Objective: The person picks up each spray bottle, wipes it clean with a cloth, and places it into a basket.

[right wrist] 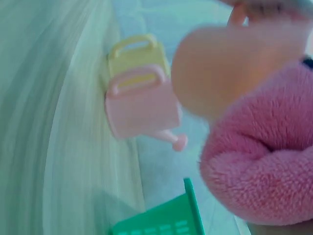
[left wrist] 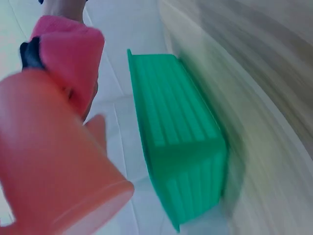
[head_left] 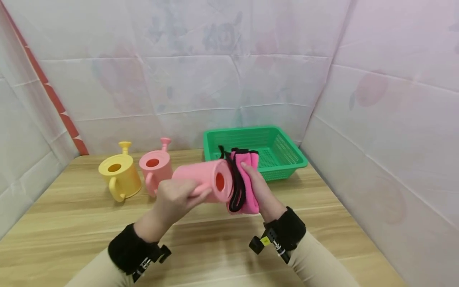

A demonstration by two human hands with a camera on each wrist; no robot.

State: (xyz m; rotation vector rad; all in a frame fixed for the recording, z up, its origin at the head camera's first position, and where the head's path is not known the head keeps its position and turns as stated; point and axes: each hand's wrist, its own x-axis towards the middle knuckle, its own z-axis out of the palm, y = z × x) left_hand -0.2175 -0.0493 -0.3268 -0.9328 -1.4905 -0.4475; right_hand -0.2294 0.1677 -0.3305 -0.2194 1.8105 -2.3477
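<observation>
The left hand (head_left: 179, 195) has its fingers curled round the handle of a pink watering can (head_left: 201, 175), whose body lies tipped sideways just beyond them, above the tabletop (head_left: 215, 247). The right hand's (head_left: 261, 189) fingers grip a folded pink cloth (head_left: 252, 201) with black straps, right beside the can's open end, near the green basket (head_left: 281, 174)

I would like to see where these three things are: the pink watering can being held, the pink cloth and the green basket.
Held pink watering can (head_left: 199, 171), head view: side of its body.
Pink cloth (right wrist: 259, 159), right wrist view: its fluffy surface.
Green basket (left wrist: 171, 103), left wrist view: outer side wall.
</observation>
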